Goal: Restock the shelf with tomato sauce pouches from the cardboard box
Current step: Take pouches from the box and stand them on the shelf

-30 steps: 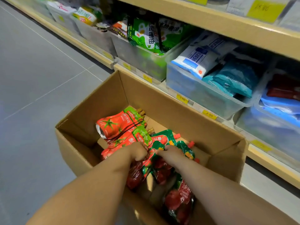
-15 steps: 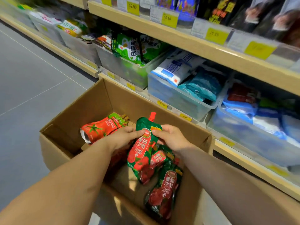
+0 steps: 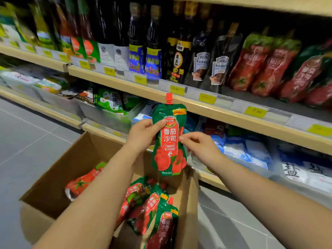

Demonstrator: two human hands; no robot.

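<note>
A green and red tomato ketchup pouch (image 3: 169, 141) with a red cap is held upright above the open cardboard box (image 3: 59, 177). My left hand (image 3: 142, 135) grips its upper left side, thumb across the front. My right hand (image 3: 201, 148) pinches its right edge with curled fingertips. Several more green pouches (image 3: 149, 203) lie in the box under my arms, and an orange-red tomato pouch (image 3: 80, 184) lies at the box's left. Red tomato pouches (image 3: 260, 69) stand on the middle shelf (image 3: 206, 108) at the upper right.
Dark sauce bottles (image 3: 136, 42) and Heinz pouches (image 3: 201, 65) fill the middle shelf left of the tomato pouches. Clear bins (image 3: 111, 119) of green, blue and white packets line the low shelf behind the box. Grey tiled floor (image 3: 27, 141) lies to the left.
Both hands have lifted the green pouch out of the box and up in front of the shelves. The view has tilted upward, so the middle shelf now shows.
</note>
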